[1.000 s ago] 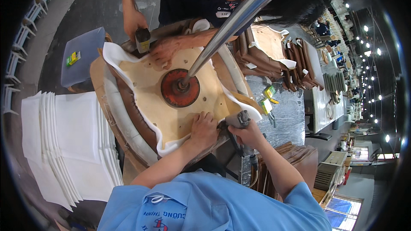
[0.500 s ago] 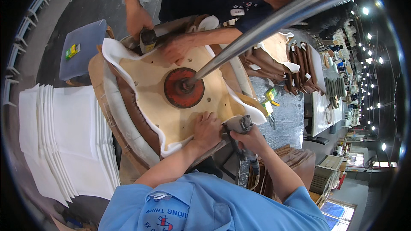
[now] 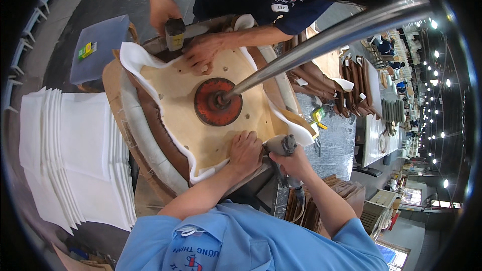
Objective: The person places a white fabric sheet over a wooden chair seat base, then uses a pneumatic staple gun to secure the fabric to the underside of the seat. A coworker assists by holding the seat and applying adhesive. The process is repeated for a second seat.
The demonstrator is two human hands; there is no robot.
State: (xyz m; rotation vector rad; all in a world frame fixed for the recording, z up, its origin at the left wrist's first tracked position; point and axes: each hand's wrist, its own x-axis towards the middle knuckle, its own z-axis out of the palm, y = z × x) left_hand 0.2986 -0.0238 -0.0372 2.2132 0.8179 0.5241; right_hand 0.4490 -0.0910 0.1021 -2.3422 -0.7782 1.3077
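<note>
A plywood seat panel (image 3: 175,115) with white padding and brown cover edges lies under a round red press disc (image 3: 218,102) on a metal rod (image 3: 321,40). My left hand (image 3: 245,151) is closed on the near edge of the cover, its fingertips resting over the wood. In my right hand (image 3: 295,163) is a grey pneumatic staple gun (image 3: 281,145), its nose at the padding's near right edge. Across the panel, a co-worker's hand (image 3: 203,52) presses the far edge. Their other hand (image 3: 164,16) grips another staple gun (image 3: 175,35).
A stack of white padding sheets (image 3: 75,140) stands at left, near a blue-grey cushion (image 3: 98,50) with a small yellow-green box (image 3: 87,50). Brown covers (image 3: 359,85) lie piled at right. Brown sheets (image 3: 326,198) stand close by my right arm.
The head view has shifted slightly. The co-worker's torso shows more, and their staple gun hand sits a little nearer their other hand. My hands keep their places on the panel edge.
</note>
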